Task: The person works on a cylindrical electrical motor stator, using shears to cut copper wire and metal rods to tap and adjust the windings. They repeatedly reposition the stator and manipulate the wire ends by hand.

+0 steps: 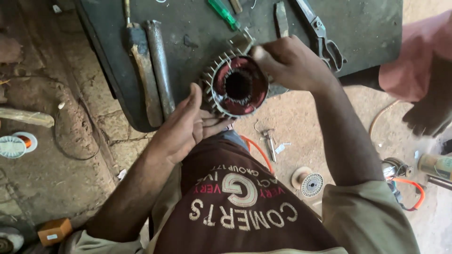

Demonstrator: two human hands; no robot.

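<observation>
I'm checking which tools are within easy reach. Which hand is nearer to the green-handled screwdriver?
Right. The right hand is at the motor stator's upper edge, just below the green-handled screwdriver; the left hand supports the stator from below, farther away.

Dark workbench point(197, 33) up top: green-handled screwdriver point(222, 11), metal shears point(322, 35), two long worn bars point(153, 70) lying side by side near the left edge. Below, dusty stone floor point(301, 117): small pliers point(270, 143), round wire spool point(310, 184), orange cable point(256, 150), white spool point(12, 146) far left, small orange box point(55, 231).
</observation>
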